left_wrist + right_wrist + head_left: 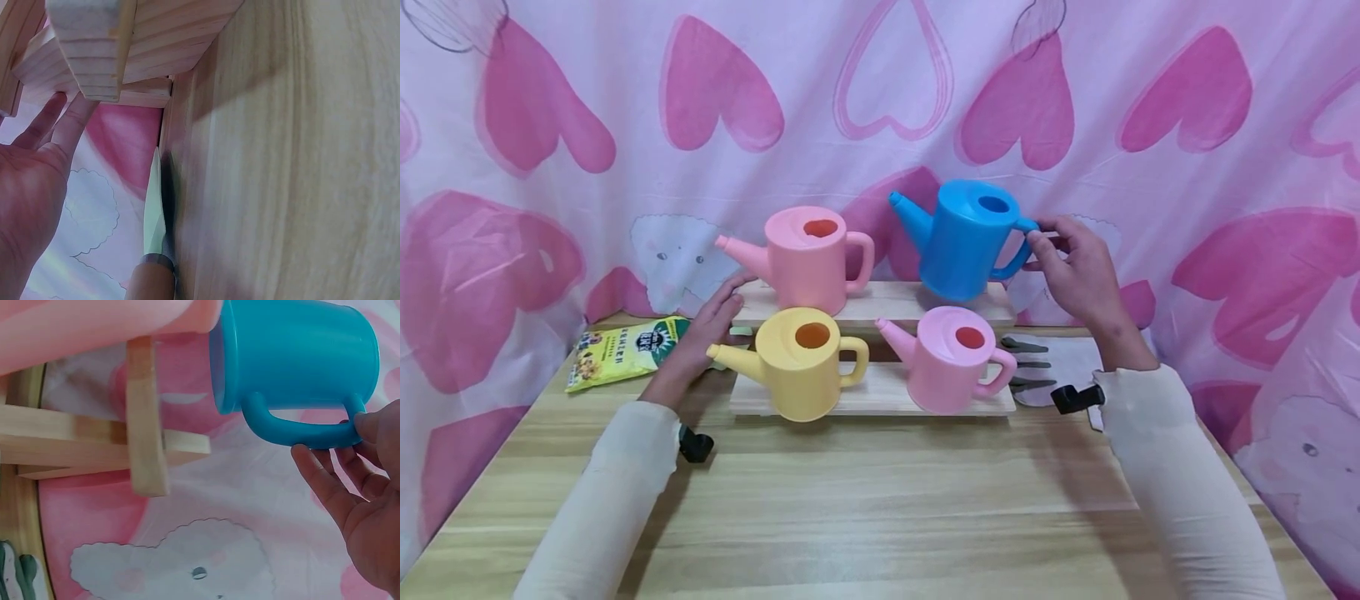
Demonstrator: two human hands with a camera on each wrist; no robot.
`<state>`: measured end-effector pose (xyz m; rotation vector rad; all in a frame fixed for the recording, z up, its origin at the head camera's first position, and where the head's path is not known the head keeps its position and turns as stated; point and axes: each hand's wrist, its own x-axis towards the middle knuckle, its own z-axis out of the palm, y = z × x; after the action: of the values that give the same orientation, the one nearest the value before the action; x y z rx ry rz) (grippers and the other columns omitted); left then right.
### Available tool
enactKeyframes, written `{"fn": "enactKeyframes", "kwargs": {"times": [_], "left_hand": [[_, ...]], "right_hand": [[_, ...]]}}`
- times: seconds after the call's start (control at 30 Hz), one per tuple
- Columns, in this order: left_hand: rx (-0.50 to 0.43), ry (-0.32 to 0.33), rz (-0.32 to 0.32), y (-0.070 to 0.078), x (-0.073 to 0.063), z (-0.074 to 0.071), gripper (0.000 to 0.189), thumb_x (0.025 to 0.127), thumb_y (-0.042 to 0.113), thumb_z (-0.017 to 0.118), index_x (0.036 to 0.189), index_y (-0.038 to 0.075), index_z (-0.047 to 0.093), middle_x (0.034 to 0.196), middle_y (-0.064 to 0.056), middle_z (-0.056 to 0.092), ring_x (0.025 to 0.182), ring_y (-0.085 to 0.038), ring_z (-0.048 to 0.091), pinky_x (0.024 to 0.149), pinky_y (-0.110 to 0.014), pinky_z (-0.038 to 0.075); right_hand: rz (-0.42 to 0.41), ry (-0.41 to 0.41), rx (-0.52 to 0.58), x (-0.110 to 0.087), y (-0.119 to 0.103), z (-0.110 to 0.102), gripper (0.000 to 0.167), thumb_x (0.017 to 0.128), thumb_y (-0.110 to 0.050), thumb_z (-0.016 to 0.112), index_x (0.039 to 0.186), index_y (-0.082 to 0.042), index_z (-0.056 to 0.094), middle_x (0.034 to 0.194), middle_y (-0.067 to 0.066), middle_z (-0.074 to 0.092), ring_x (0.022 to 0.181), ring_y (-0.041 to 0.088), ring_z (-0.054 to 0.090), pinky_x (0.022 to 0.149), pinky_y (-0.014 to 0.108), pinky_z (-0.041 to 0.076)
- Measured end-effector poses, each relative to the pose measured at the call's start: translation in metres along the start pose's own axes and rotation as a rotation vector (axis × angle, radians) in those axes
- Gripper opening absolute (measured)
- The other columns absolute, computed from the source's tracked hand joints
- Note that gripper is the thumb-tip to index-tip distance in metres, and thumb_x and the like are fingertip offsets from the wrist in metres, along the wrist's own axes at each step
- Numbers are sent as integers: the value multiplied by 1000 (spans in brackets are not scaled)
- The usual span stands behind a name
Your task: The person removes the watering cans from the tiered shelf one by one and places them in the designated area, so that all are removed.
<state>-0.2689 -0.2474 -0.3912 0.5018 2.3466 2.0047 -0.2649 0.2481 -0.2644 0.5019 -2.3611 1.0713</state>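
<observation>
My right hand (1078,267) pinches the handle of a blue watering can (966,242). That can hangs slightly tilted over the right end of the upper shelf of a wooden two-tier stand (880,400); in the right wrist view, a gap shows between its base and the shelf board (147,425). My left hand (718,317) rests at the upper shelf's left end, its fingers (75,122) extended against the wood. A salmon-pink watering can (808,262) stands on the upper shelf. On the lower one are a yellow watering can (801,371) and a light pink watering can (951,367).
Left of the stand lies a yellow-green packet (625,354). A tool with a pale blade (154,212) and wooden handle (152,281) lies beside the stand. To the right is a white item with dark green finger-like strips (1030,364). A pink heart-patterned curtain (722,83) hangs behind.
</observation>
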Motion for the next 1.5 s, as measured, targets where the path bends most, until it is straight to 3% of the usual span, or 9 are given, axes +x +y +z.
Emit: {"fn": "enactKeyframes", "kwargs": {"times": [0.17, 0.33, 0.53, 0.87, 1.03, 1.17, 1.33, 1.5], "left_hand": [[8, 8, -4, 0, 0, 0, 55, 112, 41, 37, 163, 23, 28, 168, -7, 12, 147, -40, 21, 97, -69, 44], [18, 12, -5, -1, -1, 0, 54, 112, 41, 37, 163, 24, 28, 168, -7, 13, 147, -41, 22, 96, -68, 45], [7, 11, 13, -1, -1, -1, 53, 113, 40, 37, 163, 25, 30, 169, -3, 10, 151, -38, 13, 96, -70, 44], [-3, 11, 9, -2, -1, -1, 52, 112, 41, 36, 163, 27, 30, 168, -6, 14, 148, -39, 19, 96, -69, 44], [9, 9, 9, -3, -1, -1, 52, 113, 41, 36, 163, 28, 29, 166, -8, 19, 146, -40, 26, 96, -65, 47], [16, 9, 3, -2, 0, 0, 53, 112, 41, 36, 163, 28, 29, 167, -5, 16, 148, -40, 22, 95, -65, 47], [19, 11, -8, 0, -1, -1, 53, 112, 42, 37, 163, 28, 28, 169, -1, 11, 151, -40, 15, 97, -69, 44], [19, 12, 1, -1, -1, -1, 53, 112, 42, 36, 163, 28, 28, 170, -1, 9, 151, -41, 13, 96, -68, 44]], "right_hand": [[-2, 21, 6, -3, -13, -7, 39, 107, -25, 57, 140, -4, 61, 126, 12, 62, 108, 32, 67, 80, 22, 56], [-30, 31, 42, -12, -29, -11, 37, 106, -25, 59, 137, -5, 63, 124, 8, 63, 104, 21, 68, 79, 19, 55], [-97, 0, 109, -28, -49, -15, 32, 105, -15, 61, 133, -1, 65, 119, 8, 63, 100, 13, 68, 79, 21, 56], [-129, -170, 167, -64, -78, -11, 27, 102, 0, 61, 128, 3, 65, 108, 11, 64, 90, 13, 72, 76, 25, 58], [-93, -272, 219, -82, -83, -2, 25, 101, 2, 63, 126, 1, 65, 107, 8, 67, 87, 17, 74, 75, 30, 60], [-74, -351, 277, -94, -87, 5, 26, 100, 1, 64, 125, -4, 67, 111, 3, 66, 89, 18, 73, 73, 36, 62], [-123, -393, 343, -105, -93, 15, 28, 99, 4, 64, 123, -10, 69, 110, 2, 65, 92, 21, 68, 69, 36, 62], [-83, -481, 386, -120, -91, 33, 24, 100, -1, 66, 119, -15, 69, 107, 1, 64, 93, 22, 64, 72, 35, 61]]}}
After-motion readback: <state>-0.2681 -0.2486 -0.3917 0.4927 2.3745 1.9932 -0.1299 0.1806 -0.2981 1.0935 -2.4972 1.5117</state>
